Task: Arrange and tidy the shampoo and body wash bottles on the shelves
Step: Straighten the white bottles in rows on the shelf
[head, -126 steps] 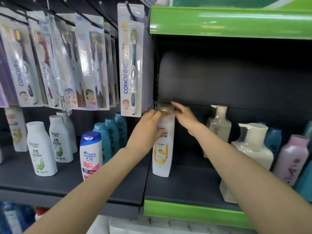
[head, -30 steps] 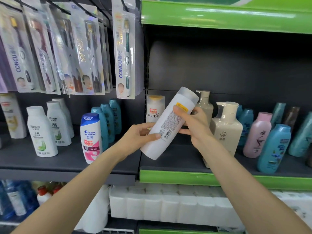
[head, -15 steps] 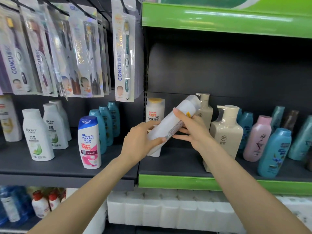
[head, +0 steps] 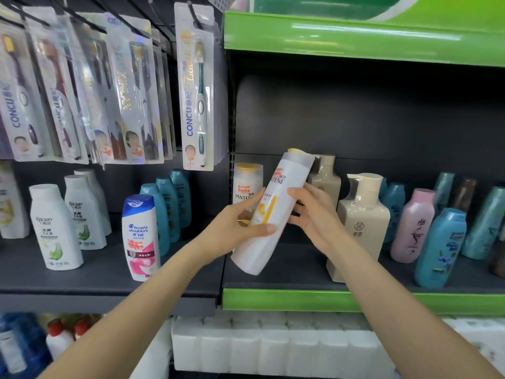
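Note:
A white Pantene bottle (head: 276, 212) with a yellow label is held tilted in the air before the green-edged shelf (head: 300, 299), cap up and to the right, front label facing me. My left hand (head: 235, 231) grips its lower body from the left, thumb across the front. My right hand (head: 314, 214) holds its right side with fingers spread behind it. A second Pantene bottle (head: 247, 184) stands upright on the shelf just behind.
Cream pump bottles (head: 363, 214), a pink bottle (head: 412, 228) and teal bottles (head: 442, 244) stand to the right. On the grey left shelf (head: 82, 285) are a Head & Shoulders bottle (head: 140, 236), white bottles (head: 56, 228) and teal ones. Toothbrush packs (head: 195, 86) hang above.
The bottle was taken off the shelf, tipped with its back label toward me, then turned in both hands so that its front label now faces me and it stands steeper.

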Demonstrator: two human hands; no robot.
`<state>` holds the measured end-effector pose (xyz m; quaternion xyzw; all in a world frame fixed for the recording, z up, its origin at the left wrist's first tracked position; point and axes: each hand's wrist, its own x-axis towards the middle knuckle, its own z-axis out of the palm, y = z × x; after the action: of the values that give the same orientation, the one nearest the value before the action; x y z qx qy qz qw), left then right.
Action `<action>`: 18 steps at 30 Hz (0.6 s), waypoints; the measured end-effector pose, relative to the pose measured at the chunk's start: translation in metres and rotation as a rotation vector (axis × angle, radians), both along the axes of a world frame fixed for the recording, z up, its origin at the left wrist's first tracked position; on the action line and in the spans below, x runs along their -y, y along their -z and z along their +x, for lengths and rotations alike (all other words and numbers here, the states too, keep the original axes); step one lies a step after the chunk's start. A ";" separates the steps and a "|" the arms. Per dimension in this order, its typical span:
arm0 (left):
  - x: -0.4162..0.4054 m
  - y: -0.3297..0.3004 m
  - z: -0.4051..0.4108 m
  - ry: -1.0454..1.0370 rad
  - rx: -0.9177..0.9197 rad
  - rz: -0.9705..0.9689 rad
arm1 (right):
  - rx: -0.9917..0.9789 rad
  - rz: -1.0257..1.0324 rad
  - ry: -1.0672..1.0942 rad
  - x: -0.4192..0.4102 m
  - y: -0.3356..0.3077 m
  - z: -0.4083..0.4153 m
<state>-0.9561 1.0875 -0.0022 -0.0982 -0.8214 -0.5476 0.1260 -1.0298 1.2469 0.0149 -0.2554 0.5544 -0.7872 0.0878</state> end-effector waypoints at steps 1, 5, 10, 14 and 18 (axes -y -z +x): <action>-0.002 0.003 -0.001 -0.030 -0.036 -0.001 | -0.006 -0.009 -0.013 0.000 0.000 0.000; -0.008 0.007 -0.006 -0.170 -0.163 -0.127 | -0.094 0.129 0.074 0.001 -0.008 0.001; -0.011 0.006 -0.009 -0.209 -0.202 -0.225 | -0.127 0.203 0.194 -0.003 -0.013 -0.004; -0.002 -0.004 -0.012 -0.368 -0.350 -0.367 | -0.177 0.232 0.251 -0.001 -0.015 -0.007; 0.011 -0.020 -0.022 -0.546 -0.488 -0.496 | -0.296 0.353 0.351 0.001 -0.016 -0.015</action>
<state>-0.9786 1.0761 0.0175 -0.0314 -0.8699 -0.2413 0.4290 -1.0451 1.2463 0.0313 -0.2483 0.7255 -0.6358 -0.0886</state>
